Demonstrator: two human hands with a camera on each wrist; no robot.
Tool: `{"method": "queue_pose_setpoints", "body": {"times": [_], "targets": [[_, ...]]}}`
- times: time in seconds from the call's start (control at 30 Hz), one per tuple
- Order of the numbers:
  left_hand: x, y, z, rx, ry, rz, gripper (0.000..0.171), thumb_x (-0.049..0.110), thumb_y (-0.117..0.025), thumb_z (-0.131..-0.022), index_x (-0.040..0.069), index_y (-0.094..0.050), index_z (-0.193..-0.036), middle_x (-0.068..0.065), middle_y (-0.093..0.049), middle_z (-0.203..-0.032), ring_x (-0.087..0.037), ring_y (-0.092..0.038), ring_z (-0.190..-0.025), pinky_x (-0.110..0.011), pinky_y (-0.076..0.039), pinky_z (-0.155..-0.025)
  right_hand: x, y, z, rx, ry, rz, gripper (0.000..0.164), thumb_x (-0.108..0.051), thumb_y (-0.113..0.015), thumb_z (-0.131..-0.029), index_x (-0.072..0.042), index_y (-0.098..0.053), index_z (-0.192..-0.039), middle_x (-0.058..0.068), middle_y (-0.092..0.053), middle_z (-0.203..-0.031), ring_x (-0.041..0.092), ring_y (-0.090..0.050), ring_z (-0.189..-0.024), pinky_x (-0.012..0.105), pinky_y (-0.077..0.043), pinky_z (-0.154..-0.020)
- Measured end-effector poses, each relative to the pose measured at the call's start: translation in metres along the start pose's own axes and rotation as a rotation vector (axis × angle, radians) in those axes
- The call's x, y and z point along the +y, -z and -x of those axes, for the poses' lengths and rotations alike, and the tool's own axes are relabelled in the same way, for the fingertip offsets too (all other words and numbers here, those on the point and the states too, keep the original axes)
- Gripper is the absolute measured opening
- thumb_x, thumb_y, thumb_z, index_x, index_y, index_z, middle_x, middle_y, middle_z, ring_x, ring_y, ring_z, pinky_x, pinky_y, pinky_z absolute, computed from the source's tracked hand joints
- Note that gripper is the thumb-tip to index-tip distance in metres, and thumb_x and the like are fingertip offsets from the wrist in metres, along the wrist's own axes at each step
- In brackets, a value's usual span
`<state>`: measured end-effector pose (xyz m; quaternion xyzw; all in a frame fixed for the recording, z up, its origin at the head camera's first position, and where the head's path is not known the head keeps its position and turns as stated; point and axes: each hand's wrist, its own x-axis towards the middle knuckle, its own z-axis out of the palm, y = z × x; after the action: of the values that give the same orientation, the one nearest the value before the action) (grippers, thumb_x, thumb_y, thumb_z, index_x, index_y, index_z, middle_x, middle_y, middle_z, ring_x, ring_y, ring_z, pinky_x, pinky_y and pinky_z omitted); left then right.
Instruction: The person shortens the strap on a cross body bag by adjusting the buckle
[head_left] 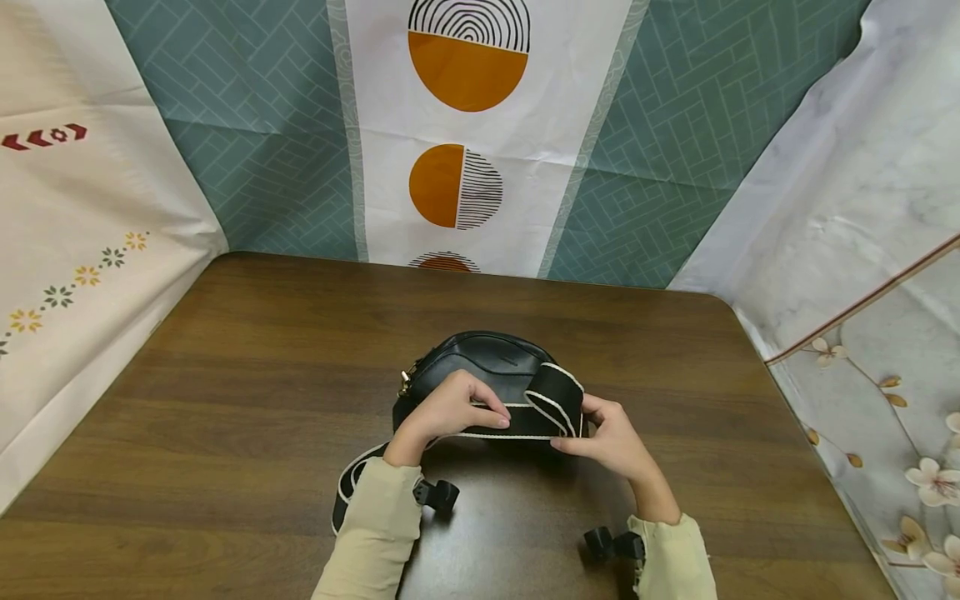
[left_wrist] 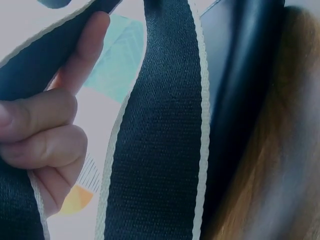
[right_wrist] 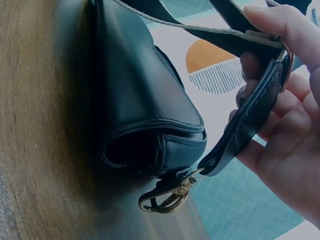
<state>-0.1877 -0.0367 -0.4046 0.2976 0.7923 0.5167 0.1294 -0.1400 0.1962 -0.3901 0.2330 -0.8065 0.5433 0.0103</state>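
A black leather handbag (head_left: 471,357) sits on the table with its wide black fabric strap (head_left: 557,393), edged in cream, laid along its near side. My left hand (head_left: 453,406) pinches the strap in front of the bag. At the bag's right end my right hand (head_left: 613,437) holds a folded-over loop of the strap between thumb and fingers. Seen from the left wrist, curled fingers (left_wrist: 47,125) grip one length of strap while another hangs beside them. The right wrist view shows my fingers around the strap's leather end tab (right_wrist: 247,120), with a gold clasp (right_wrist: 165,197) at the bag's side.
The brown wooden table (head_left: 247,400) has its back edge against a patterned green and white cloth (head_left: 262,167). More strap trails under my left forearm (head_left: 367,533). White cloths flank both sides. A small black camera mount (head_left: 438,496) sits on each wrist.
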Motion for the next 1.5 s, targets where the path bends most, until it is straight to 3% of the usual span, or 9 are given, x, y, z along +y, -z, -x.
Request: {"method": "queue_pose_setpoints", "body": {"times": [0.23, 0.57, 0.87, 1.2, 1.5], "targets": [[-0.001, 0.007, 0.004, 0.002, 0.027, 0.015, 0.005, 0.005, -0.071, -0.074, 0.001, -0.072, -0.076, -0.003, -0.066, -0.073, -0.006, -0.055, -0.069, -0.021, -0.045, -0.061, 0.001, 0.003, 0.002, 0.001, 0.004, -0.018, 0.035, 0.015, -0.070, -0.062, 0.012, -0.059, -0.095, -0.013, -0.060, -0.087, 0.005, -0.054, -0.075, 0.027, -0.046, -0.063], [-0.002, 0.012, 0.011, 0.010, 0.016, 0.031, 0.005, 0.008, -0.072, -0.073, 0.004, -0.072, -0.074, 0.001, -0.066, -0.071, -0.006, -0.057, -0.068, -0.022, -0.045, -0.062, 0.002, 0.004, 0.003, -0.002, 0.019, -0.015, 0.034, 0.016, -0.069, -0.062, 0.012, -0.059, -0.094, -0.003, -0.063, -0.087, 0.006, -0.054, -0.075, 0.028, -0.045, -0.062], [-0.006, 0.017, 0.016, 0.015, 0.043, 0.067, 0.006, 0.008, -0.072, -0.074, 0.002, -0.072, -0.075, -0.001, -0.066, -0.073, -0.008, -0.057, -0.069, -0.024, -0.046, -0.063, 0.002, 0.004, 0.004, 0.018, 0.001, -0.018, 0.031, 0.016, -0.069, -0.061, 0.012, -0.058, -0.090, -0.016, -0.060, -0.082, 0.006, -0.053, -0.070, 0.028, -0.044, -0.058], [-0.008, 0.024, 0.023, 0.023, 0.060, 0.109, 0.008, 0.007, -0.072, -0.074, 0.000, -0.071, -0.076, -0.003, -0.066, -0.073, -0.009, -0.057, -0.069, -0.025, -0.047, -0.062, 0.004, 0.004, 0.003, 0.024, -0.004, -0.032, 0.029, 0.017, -0.069, -0.061, 0.012, -0.058, -0.087, -0.014, -0.060, -0.081, 0.005, -0.053, -0.071, 0.026, -0.043, -0.059], [-0.010, 0.032, 0.029, 0.029, 0.076, 0.100, 0.009, 0.008, -0.071, -0.075, 0.000, -0.071, -0.078, -0.004, -0.067, -0.076, -0.012, -0.057, -0.071, -0.027, -0.047, -0.063, 0.005, 0.005, 0.002, 0.035, 0.000, -0.049, 0.036, 0.016, -0.071, -0.061, 0.011, -0.059, -0.095, 0.000, -0.064, -0.091, 0.007, -0.056, -0.082, 0.024, -0.043, -0.067]]}}
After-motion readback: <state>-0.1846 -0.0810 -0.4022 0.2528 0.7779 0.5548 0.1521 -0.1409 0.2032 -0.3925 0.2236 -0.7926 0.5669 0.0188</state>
